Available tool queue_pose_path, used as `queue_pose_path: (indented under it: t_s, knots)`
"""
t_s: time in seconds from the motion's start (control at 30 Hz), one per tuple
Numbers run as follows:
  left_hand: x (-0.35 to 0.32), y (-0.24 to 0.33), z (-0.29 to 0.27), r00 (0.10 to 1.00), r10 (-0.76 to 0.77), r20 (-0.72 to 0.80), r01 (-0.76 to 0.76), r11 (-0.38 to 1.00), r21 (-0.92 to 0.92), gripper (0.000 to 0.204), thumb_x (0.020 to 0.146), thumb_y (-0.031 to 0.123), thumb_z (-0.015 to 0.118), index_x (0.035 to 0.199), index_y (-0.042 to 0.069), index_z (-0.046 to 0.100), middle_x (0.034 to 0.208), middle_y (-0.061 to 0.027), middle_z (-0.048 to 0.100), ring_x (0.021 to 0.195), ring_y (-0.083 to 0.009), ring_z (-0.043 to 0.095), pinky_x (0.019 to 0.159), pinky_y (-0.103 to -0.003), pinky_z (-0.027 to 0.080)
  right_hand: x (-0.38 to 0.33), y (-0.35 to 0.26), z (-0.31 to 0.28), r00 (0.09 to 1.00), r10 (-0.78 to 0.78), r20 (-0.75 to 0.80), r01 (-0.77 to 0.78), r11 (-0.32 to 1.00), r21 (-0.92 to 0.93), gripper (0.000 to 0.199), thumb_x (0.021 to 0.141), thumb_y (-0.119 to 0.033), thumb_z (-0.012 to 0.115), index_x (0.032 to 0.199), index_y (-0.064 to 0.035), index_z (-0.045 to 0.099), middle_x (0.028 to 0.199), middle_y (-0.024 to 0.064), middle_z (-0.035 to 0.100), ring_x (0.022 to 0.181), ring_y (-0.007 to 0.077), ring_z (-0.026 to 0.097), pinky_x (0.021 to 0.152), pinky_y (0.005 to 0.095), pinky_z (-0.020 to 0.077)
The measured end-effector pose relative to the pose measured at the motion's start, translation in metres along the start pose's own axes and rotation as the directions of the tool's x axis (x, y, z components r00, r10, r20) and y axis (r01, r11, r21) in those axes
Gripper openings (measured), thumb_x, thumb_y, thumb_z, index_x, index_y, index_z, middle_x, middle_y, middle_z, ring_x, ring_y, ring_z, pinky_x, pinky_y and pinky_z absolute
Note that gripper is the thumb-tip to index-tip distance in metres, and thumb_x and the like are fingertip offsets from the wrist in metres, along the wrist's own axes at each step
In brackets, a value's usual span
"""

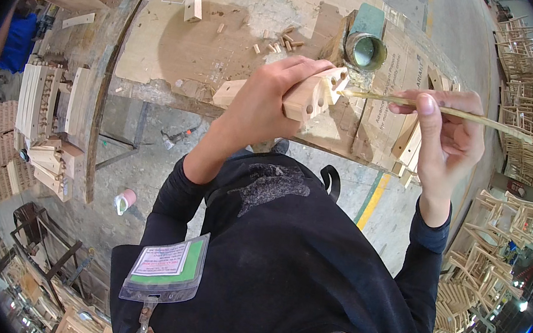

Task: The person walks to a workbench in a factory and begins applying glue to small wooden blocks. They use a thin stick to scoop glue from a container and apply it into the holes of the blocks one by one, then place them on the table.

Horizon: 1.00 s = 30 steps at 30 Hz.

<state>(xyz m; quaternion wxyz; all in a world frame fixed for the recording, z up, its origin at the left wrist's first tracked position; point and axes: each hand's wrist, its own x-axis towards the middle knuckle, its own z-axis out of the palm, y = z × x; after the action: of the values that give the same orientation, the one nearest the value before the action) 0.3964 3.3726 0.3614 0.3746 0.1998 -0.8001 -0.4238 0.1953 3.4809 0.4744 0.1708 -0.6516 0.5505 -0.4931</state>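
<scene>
Thin stick [492, 121] at drilled wood pcs [302, 102]

L hand [267, 95] grasps the wood pcs near the close edge of the cardboard-covered surface [141, 56] — holes facing R. R hand [449, 130] pinches the stick btwn thumb & fingers, tip by the drilled end — can't tell if touching. Cup w/ pale liquid [365, 52] just beyond; loose dowels [286, 42] farther L.
</scene>
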Motion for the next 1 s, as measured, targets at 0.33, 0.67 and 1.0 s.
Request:
queue_pose_path:
  t_s: [0.33,0.67,1.0]
  knots:
    - [0.005,-0.003,0.002,0.999,0.034,-0.042,-0.035,0.999,-0.027,0.061,0.063,0.0,0.071,0.123,0.001,0.062,0.114,-0.0191,0.066,0.101,-0.0386,0.065,0.088,-0.04,0.052,-0.001,0.0,0.012,0.985,-0.015,0.172,0.029,0.997,-0.077,0.01,0.096,0.0,0.06,0.1,0.0015,0.052,0.092,0.0188,0.068,0.083,0.0244,0.072,0.073,0.034,0.0603]
    - [0.005,0.0,-0.002,0.999,0.042,-0.027,-0.042,0.999,0.001,0.068,0.063,-0.004,0.073,0.129,0.003,0.06,0.116,-0.0187,0.067,0.103,-0.0331,0.067,0.089,-0.036,0.052,-0.002,0.002,0.022,1.0,0.013,-0.002,-0.013,1.0,0.029,0.011,0.088,-0.004,0.074,0.091,0.0015,0.065,0.081,0.0081,0.068,0.073,0.0146,0.07,0.063,0.0249,0.053]
    - [0.006,-0.002,-0.002,0.998,0.044,-0.036,-0.044,0.999,-0.01,0.07,0.062,-0.004,0.074,0.13,0.004,0.059,0.114,-0.0191,0.067,0.102,-0.0344,0.067,0.088,-0.036,0.052,0.001,-0.002,0.014,0.996,-0.022,0.086,0.025,0.999,-0.026,0.012,0.094,-0.004,0.064,0.098,0.0031,0.055,0.089,0.0188,0.069,0.076,0.022,0.071,0.068,0.0319,0.058]
